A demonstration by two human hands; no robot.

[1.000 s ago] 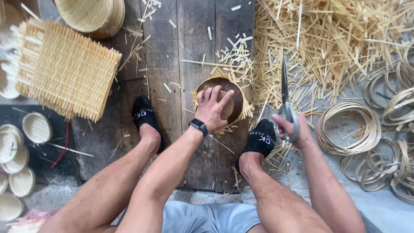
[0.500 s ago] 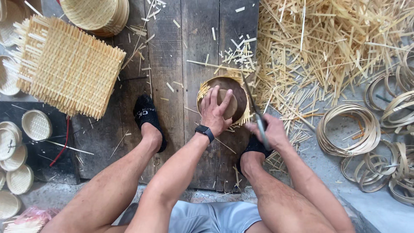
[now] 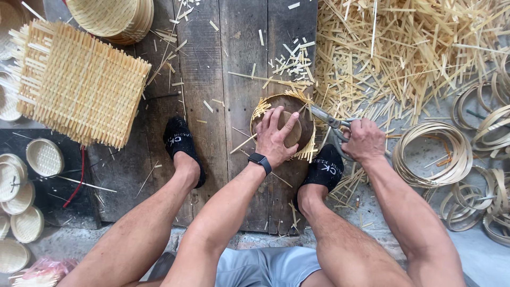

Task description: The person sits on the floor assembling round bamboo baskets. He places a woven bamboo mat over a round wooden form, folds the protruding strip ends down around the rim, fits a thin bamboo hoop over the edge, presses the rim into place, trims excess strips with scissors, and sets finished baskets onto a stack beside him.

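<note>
Woven bamboo basket (image 3: pixel 305 151), round and unfinished, lies mouth down over a dark brown dome-shaped mould (image 3: pixel 265 119) on a floor of grey wooden planks (image 3: pixel 241 58), between the person's two feet in black socks. Left hand (image 3: pixel 274 136) presses flat on top of the mould, fingers (image 3: pixel 273 118) spread and bearing down, a black watch (image 3: pixel 260 162) on the wrist. Right hand (image 3: pixel 363 140) is clenched through the handles of metal scissors (image 3: pixel 329 121), whose blades point left and meet the loose strip ends at the basket's right rim. A judgement on risk: the blade tips sit near the left fingertips, so a slip of the mould or a hard strip giving way suddenly could nick them, and a cut taken too low could loosen the weave. To the right lies a heap of pale bamboo offcuts (image 3: pixel 404 58) and coils of bamboo hoops (image 3: pixel 433 154); to the upper left a square woven mat (image 3: pixel 79 85) and stacked finished baskets (image 3: pixel 114 18); small round trays (image 3: pixel 45 157) line the left edge. How far the blades are parted is hard to make out, the hand covers much of the mould, and the hoops and trays are cut off by the frame
</note>
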